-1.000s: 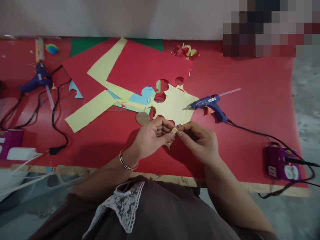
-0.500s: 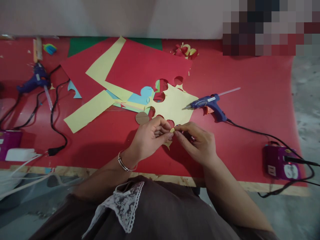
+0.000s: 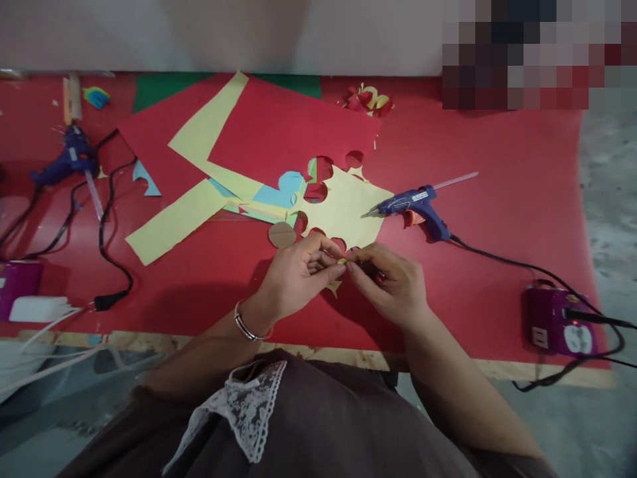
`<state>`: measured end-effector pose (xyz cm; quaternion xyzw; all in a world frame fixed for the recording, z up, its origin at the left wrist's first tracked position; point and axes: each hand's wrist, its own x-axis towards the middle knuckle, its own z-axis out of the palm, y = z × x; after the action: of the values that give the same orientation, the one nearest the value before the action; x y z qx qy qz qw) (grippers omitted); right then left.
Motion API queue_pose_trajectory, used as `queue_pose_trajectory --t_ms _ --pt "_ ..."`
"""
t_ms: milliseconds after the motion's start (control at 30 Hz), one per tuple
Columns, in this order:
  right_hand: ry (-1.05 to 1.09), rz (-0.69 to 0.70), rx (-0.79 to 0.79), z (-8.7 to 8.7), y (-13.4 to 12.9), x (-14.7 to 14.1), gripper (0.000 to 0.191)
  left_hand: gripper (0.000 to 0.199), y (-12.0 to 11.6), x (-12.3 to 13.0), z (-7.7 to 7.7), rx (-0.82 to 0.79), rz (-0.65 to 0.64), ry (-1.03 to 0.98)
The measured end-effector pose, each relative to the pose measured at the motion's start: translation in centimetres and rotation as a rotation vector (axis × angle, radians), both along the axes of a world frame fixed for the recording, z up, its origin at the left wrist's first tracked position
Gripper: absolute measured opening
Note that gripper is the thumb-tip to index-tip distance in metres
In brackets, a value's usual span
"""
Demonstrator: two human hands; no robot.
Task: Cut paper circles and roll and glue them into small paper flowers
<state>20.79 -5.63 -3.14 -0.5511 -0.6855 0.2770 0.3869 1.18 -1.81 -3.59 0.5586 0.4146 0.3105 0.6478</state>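
Between my fingertips is a small piece of yellow paper (image 3: 342, 261), mostly covered by the fingers. My left hand (image 3: 304, 273) pinches it from the left, thumb against forefinger. From the other side my right hand (image 3: 391, 282) closes thumb and forefinger on it, so the two hands nearly meet. Just beyond them lies a yellow paper sheet (image 3: 343, 209) with rounded bites cut from its edge. A blue glue gun (image 3: 411, 204) rests on its side with its nozzle over that sheet. A brown round disc (image 3: 282, 235) lies beside my left hand.
Large red paper (image 3: 279, 133) and yellow strips (image 3: 174, 222) spread across the red table. Another glue gun (image 3: 70, 156) with looping cords is at left. A purple box (image 3: 560, 322) with cables sits at right. Paper scraps (image 3: 368, 99) are heaped at the back.
The fingers have shifted slightly around the yellow piece, and less of it shows now. My right hand has moved a little to the left. Other things stay in place.
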Motion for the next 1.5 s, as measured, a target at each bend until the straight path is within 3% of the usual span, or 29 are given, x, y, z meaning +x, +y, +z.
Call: queue_pose_trajectory --t_ms 133,300,433,567,767,1000,1167,1367,1500 --pt "0.024 0.011 0.004 0.1 0.0 -0.1 0.013 0.014 0.1 -0.3 0.5 0.139 -0.04 0.104" --pt "0.074 -0.034 -0.094 0.5 0.0 -0.1 0.013 0.015 0.1 -0.4 1.0 0.464 -0.061 0.286" --pt "0.109 -0.066 -0.111 0.7 0.0 -0.3 0.014 0.014 -0.2 -0.2 1.0 0.602 -0.04 0.306" --pt "0.132 -0.093 -0.124 1.0 0.0 -0.5 0.015 0.012 -0.4 0.1 1.0 0.569 -0.017 0.276" --pt "0.197 -0.105 -0.144 0.9 -0.2 -0.6 0.013 0.018 -0.5 0.2 0.5 0.383 -0.035 0.143" --pt "0.29 -0.118 -0.185 0.5 -0.4 0.0 0.01 0.014 -0.4 0.0 0.6 0.475 0.007 0.18" --pt "0.243 -0.078 -0.156 0.5 -0.5 -0.1 0.011 0.013 -0.4 0.1 1.0 0.572 0.001 0.201" --pt "0.215 -0.086 -0.058 0.5 -0.3 -0.2 0.009 0.007 -0.7 0.8 0.9 0.376 0.021 0.073" --pt "0.194 -0.094 -0.038 0.4 -0.3 -0.3 0.011 0.01 -0.6 0.8 0.9 0.393 0.055 0.094"
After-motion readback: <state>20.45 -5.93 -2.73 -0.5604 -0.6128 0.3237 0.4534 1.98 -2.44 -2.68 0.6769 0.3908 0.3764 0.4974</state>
